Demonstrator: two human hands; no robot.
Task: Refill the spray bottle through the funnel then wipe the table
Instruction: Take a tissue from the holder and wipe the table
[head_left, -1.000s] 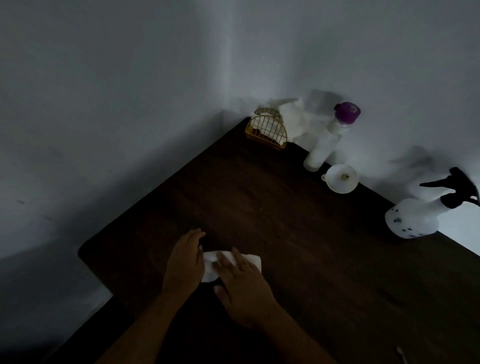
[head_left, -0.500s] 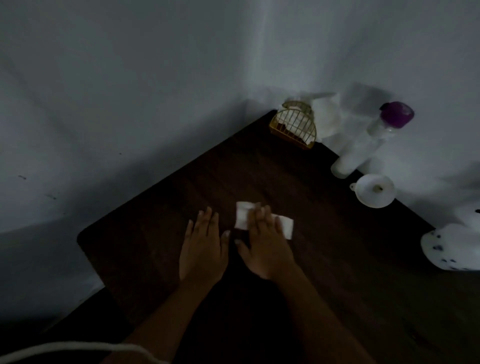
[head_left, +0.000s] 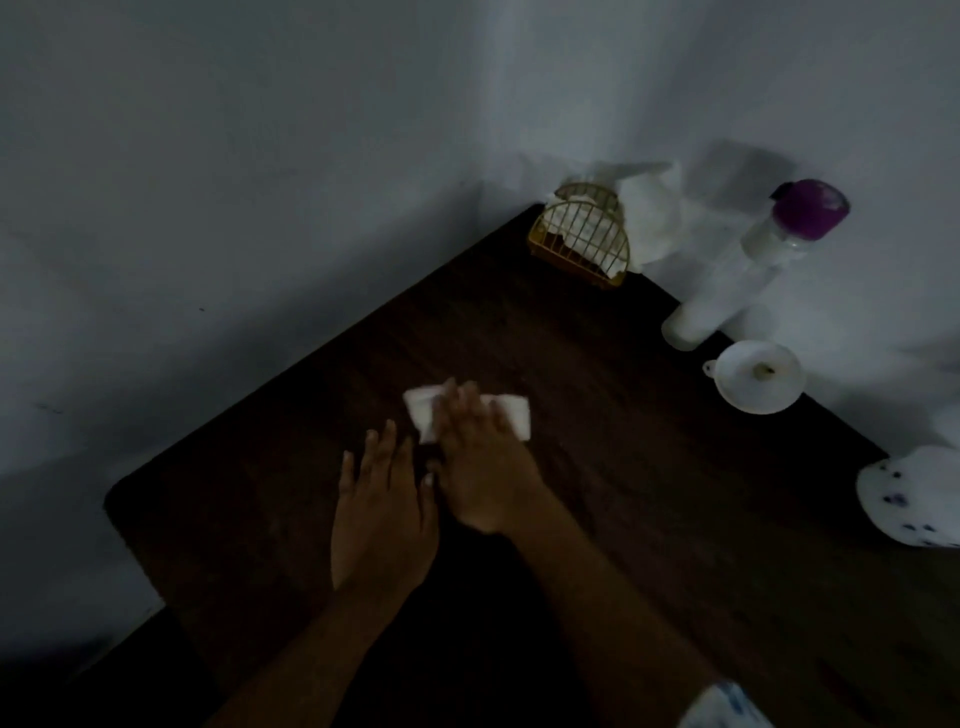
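The room is dim. A dark brown surface (head_left: 270, 467) sits in a corner between two pale walls.

The left hand (head_left: 382, 514) lies flat on the surface with its fingers spread out. It holds nothing. Its thumb is just beside the right hand.

The right hand (head_left: 483, 457) is next to it, a bit farther from the person. It lies flat too, with its fingers straight, pressing down on a white wipe (head_left: 421, 410). The fingers do not curl around the wipe. The wipe lies flat on the surface near the middle, and its ends stick out on both sides of the fingers.

At the far corner stands a small yellow wire holder (head_left: 582, 236) with white paper napkins (head_left: 652, 218) in it. To the right of it, by the wall, stands a tall clear bottle (head_left: 727, 280) with a purple cap (head_left: 810, 208). Near its base sits a white funnel (head_left: 761, 376), wide end up. It is not in any bottle.

At the right edge of the view is the white spray bottle (head_left: 914, 499) with dark spots on it. Only part of it shows, and its top is cut off. It is well apart from both hands.
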